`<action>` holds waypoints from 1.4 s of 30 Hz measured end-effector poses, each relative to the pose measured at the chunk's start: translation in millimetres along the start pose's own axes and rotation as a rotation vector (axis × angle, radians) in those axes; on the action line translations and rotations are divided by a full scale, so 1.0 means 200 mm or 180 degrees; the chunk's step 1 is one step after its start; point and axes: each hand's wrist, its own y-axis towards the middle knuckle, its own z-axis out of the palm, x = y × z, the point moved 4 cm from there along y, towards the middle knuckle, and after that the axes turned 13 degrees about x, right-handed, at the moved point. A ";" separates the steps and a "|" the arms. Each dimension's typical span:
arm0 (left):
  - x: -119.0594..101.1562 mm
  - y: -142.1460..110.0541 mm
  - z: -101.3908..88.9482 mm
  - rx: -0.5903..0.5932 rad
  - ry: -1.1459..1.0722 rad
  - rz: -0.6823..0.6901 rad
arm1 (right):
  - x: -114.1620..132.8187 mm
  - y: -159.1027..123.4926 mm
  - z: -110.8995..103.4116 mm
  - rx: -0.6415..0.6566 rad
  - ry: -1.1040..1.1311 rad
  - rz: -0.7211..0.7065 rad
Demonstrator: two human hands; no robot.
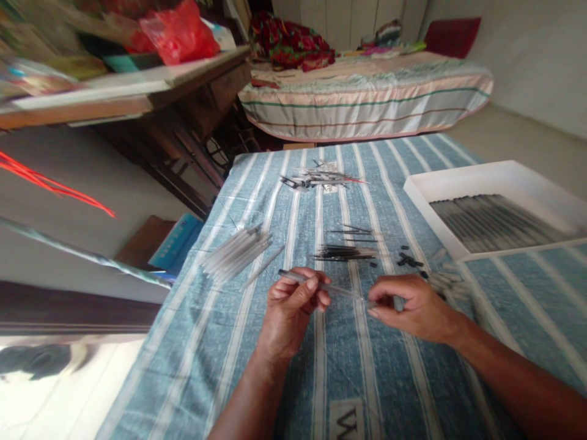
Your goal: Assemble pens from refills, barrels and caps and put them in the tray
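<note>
My left hand is closed in a pinch around a slim grey translucent pen with a black end at its left. It is held nearly level above the cloth, its tip pointing right. At that tip, the thumb and forefinger of my right hand pinch a small greyish piece, mostly hidden by the fingers. Beyond my hands lies a bundle of dark pen refills. Clear pen barrels are heaped to the left. Small black plugs and whitish translucent pieces lie beside my right hand.
A white box with rows of grey pens stands at the right. Farther back is a pile of mixed pen parts on the striped blue tablecloth. A wooden desk stands left; a bed is behind.
</note>
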 end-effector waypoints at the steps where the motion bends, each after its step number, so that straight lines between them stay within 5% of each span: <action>1: 0.00 0.00 0.00 0.0032 0.0002 -0.0003 | 0.01 0.00 0.00 0.0005 -0.0011 -0.0054; 17: 0.04 -0.01 0.04 0.0346 0.0530 -0.0109 | 0.01 0.01 0.03 0.0070 -0.0154 -0.0101; 26: 0.09 0.00 0.03 0.0052 0.0402 -0.0176 | 0.01 0.02 0.05 0.0030 0.0048 0.0074; 37: 0.07 0.01 0.03 -0.0202 0.0582 -0.0316 | -0.07 0.05 0.14 0.0336 0.2202 0.1213; 42: 0.06 0.02 -0.02 -0.0317 0.0929 -0.0437 | -0.12 0.09 0.15 0.0358 0.2279 0.1237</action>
